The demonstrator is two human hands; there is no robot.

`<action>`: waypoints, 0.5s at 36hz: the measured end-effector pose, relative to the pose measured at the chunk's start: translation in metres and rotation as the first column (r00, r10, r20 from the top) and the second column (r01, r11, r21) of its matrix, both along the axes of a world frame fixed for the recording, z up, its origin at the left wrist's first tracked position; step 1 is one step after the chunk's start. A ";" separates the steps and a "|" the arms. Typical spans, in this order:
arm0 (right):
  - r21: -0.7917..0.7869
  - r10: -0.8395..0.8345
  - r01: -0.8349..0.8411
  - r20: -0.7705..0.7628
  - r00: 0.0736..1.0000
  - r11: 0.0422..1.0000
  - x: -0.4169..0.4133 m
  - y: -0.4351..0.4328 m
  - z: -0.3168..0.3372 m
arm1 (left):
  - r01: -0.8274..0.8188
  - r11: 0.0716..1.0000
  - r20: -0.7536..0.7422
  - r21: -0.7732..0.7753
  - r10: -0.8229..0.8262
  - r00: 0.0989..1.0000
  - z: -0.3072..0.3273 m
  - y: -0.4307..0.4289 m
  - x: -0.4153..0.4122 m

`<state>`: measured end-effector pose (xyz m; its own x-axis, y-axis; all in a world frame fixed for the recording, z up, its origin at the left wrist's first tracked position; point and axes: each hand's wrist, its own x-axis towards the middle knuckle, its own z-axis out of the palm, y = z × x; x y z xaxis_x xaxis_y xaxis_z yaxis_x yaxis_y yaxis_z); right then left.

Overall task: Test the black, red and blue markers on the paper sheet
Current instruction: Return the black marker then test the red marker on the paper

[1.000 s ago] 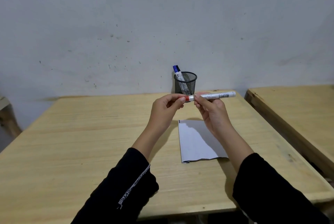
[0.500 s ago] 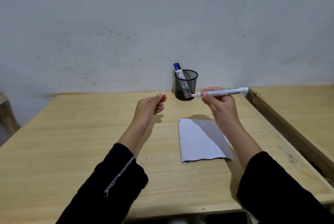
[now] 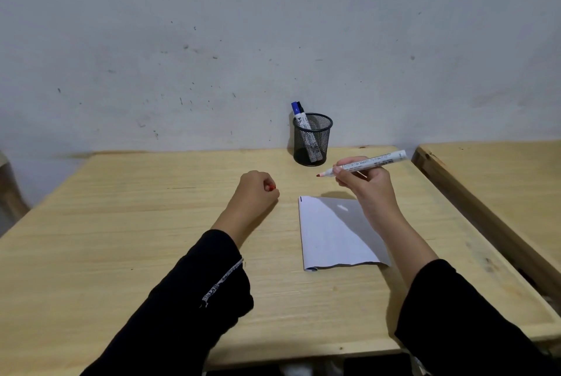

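My right hand (image 3: 362, 183) holds the uncapped red marker (image 3: 373, 161), its red tip pointing left, above the far edge of the paper sheet (image 3: 331, 236). The sheet lies flat on the wooden table (image 3: 121, 224) and bears a short dark line at its top left corner. Left of the sheet, my left hand (image 3: 255, 193) rests on the table as a fist closed around the red cap (image 3: 270, 187). The blue marker (image 3: 299, 117) and the black marker (image 3: 301, 106) behind it stand in the black mesh cup (image 3: 312, 140) by the wall.
A second wooden table (image 3: 498, 181) stands close on the right, with a narrow gap between the two. The grey wall (image 3: 273, 41) runs right behind the mesh cup. Both forearms wear black sleeves.
The cap came off the red marker and stayed in my left hand, which dropped to the table left of the sheet. My right hand lowered the marker toward the sheet.
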<state>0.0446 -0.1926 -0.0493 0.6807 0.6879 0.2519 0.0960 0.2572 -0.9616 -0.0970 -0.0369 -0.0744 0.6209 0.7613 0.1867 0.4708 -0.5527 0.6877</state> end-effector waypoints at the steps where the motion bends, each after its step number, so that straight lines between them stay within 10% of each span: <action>1: -0.005 0.004 -0.004 0.009 1.000 1.000 -0.001 0.000 0.000 | 0.004 1.000 0.000 -0.009 -0.004 1.000 -0.001 0.001 0.001; 12: -0.030 -0.006 0.005 -0.035 0.999 1.000 -0.004 0.008 0.001 | 0.100 0.920 0.127 0.378 -0.159 0.979 0.004 -0.026 -0.020; 18: -0.055 -0.047 0.038 -0.188 0.981 0.998 -0.010 0.027 -0.003 | 0.342 0.902 -0.031 0.264 -0.347 0.938 -0.008 -0.042 -0.025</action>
<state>0.0344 -0.1654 -0.0528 0.7415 0.6660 0.0810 -0.0792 0.2068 -0.9752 -0.1223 -0.0788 -0.0822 0.8307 0.4230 0.3619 0.2087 -0.8393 0.5021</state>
